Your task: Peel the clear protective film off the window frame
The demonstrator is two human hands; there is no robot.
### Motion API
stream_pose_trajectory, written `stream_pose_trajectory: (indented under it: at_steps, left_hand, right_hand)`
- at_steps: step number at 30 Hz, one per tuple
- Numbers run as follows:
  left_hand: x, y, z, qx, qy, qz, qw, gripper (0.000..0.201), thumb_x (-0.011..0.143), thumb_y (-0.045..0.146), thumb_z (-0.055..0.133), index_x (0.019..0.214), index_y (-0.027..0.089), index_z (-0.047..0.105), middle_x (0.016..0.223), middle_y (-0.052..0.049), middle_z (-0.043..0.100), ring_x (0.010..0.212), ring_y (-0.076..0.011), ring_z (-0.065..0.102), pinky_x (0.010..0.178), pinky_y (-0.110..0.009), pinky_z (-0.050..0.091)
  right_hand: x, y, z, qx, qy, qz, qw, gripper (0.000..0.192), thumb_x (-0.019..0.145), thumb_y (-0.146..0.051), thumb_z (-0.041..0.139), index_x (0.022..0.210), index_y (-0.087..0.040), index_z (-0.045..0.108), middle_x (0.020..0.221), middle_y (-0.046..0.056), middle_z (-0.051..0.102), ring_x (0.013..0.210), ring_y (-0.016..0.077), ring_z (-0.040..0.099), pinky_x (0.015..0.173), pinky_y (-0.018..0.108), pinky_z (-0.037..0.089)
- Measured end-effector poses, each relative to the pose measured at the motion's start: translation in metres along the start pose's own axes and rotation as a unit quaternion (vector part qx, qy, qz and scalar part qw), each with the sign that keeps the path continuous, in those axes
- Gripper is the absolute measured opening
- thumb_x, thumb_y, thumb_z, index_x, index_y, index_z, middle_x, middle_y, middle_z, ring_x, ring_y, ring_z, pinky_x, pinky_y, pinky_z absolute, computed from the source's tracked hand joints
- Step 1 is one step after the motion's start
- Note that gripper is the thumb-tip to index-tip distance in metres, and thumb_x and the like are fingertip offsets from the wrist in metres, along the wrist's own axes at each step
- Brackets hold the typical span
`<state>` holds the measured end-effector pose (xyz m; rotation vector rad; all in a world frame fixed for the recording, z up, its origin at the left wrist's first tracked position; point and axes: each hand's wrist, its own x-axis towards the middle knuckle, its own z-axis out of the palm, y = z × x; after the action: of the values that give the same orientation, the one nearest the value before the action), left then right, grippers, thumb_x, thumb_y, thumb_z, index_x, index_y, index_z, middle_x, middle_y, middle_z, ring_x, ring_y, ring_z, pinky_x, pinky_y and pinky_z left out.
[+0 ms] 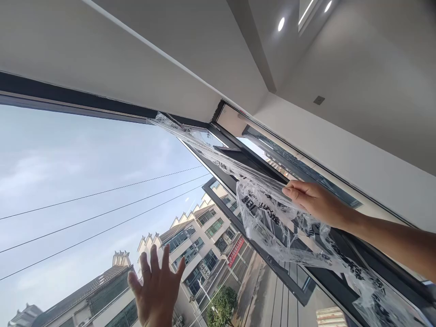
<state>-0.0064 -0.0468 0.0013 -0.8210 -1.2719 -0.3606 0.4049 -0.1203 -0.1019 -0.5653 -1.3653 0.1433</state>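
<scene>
My right hand is closed on a clear plastic protective film printed with black characters. From the fist, the film runs taut up to the top corner of the dark window frame, where it still clings. Its loose, crumpled part hangs below my hand and trails toward the lower right. My left hand is raised at bottom centre with its fingers spread, and nothing is in it. An opened window sash tilts outward behind the film.
Outside are pale buildings, a tree, a road and several overhead wires. A white wall lies to the right, and the ceiling above has lit spotlights. A dark frame rail crosses the upper left.
</scene>
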Motion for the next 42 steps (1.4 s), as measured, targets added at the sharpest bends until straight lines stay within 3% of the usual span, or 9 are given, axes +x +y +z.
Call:
stream_pose_trajectory:
  at_steps: [7, 16, 22, 25, 32, 38, 42]
  left_hand:
    - [0.003, 0.000, 0.005, -0.001, -0.007, 0.004, 1.000, 0.072, 0.080, 0.054, 0.039, 0.143, 0.020, 0.024, 0.153, -0.013, 0.017, 0.142, -0.0329, 0.006, 0.112, -0.057, 0.002]
    - [0.002, 0.004, -0.004, -0.016, -0.005, -0.017, 1.000, 0.074, 0.077, 0.052, 0.042, 0.142, 0.020, 0.025, 0.154, -0.012, 0.016, 0.141, -0.0323, 0.008, 0.113, -0.055, -0.001]
    - [0.000, 0.003, 0.007, -0.150, 0.077, -0.021, 0.986, 0.070, 0.079, 0.050, 0.025, 0.137, 0.013, 0.037, 0.150, -0.016, 0.025, 0.141, -0.0321, 0.011, 0.113, -0.055, 0.002]
    - [-0.002, 0.003, 0.009, -0.177, 0.091, -0.019, 0.980, 0.069, 0.080, 0.045, 0.019, 0.137, 0.011, 0.038, 0.149, -0.016, 0.024, 0.141, -0.0307, 0.008, 0.112, -0.055, 0.002]
    - [-0.001, 0.001, 0.002, -0.127, 0.046, -0.020, 0.991, 0.070, 0.078, 0.049, 0.043, 0.139, 0.015, 0.034, 0.153, -0.015, 0.017, 0.141, -0.0335, 0.007, 0.112, -0.056, -0.001]
    - [-0.001, 0.002, -0.001, -0.107, 0.013, -0.033, 0.994, 0.069, 0.081, 0.050, 0.041, 0.141, 0.017, 0.030, 0.153, -0.014, 0.016, 0.141, -0.0331, 0.005, 0.112, -0.056, -0.002]
    - [-0.001, 0.001, -0.003, -0.103, -0.001, -0.009, 0.995, 0.069, 0.083, 0.050, 0.035, 0.142, 0.015, 0.026, 0.154, -0.016, 0.011, 0.141, -0.0352, 0.004, 0.111, -0.058, 0.000]
  right_hand:
    - [0.002, 0.001, -0.001, 0.013, 0.004, -0.007, 1.000, 0.045, 0.088, -0.056, 0.039, 0.064, -0.019, 0.029, 0.056, -0.005, 0.022, 0.047, 0.0059, 0.019, 0.043, 0.021, 0.019]
    - [0.002, 0.011, 0.000, 0.019, 0.014, 0.002, 1.000, 0.046, 0.088, -0.057, 0.040, 0.065, -0.019, 0.030, 0.056, -0.006, 0.022, 0.046, 0.0061, 0.019, 0.042, 0.021, 0.019]
    - [0.005, 0.000, 0.001, 0.013, 0.028, -0.008, 0.999, 0.043, 0.088, -0.055, 0.040, 0.065, -0.019, 0.033, 0.054, -0.006, 0.024, 0.046, 0.0064, 0.021, 0.044, 0.022, 0.020]
    - [0.003, -0.007, 0.000, 0.005, 0.036, -0.012, 0.999, 0.043, 0.088, -0.054, 0.041, 0.065, -0.019, 0.034, 0.054, -0.006, 0.025, 0.047, 0.0064, 0.022, 0.045, 0.023, 0.021]
    - [-0.006, -0.011, 0.004, 0.004, 0.043, 0.004, 0.999, 0.045, 0.087, -0.056, 0.041, 0.064, -0.019, 0.033, 0.054, -0.006, 0.024, 0.046, 0.0066, 0.020, 0.045, 0.023, 0.022]
    - [-0.009, -0.025, 0.006, -0.016, 0.055, 0.001, 0.998, 0.046, 0.086, -0.059, 0.042, 0.064, -0.019, 0.032, 0.054, -0.005, 0.025, 0.047, 0.0076, 0.022, 0.047, 0.024, 0.023]
    - [-0.045, -0.019, -0.015, -0.070, 0.062, 0.026, 0.995, 0.049, 0.084, -0.060, 0.044, 0.062, -0.019, 0.030, 0.057, -0.003, 0.021, 0.051, 0.0088, 0.022, 0.051, 0.026, 0.020]
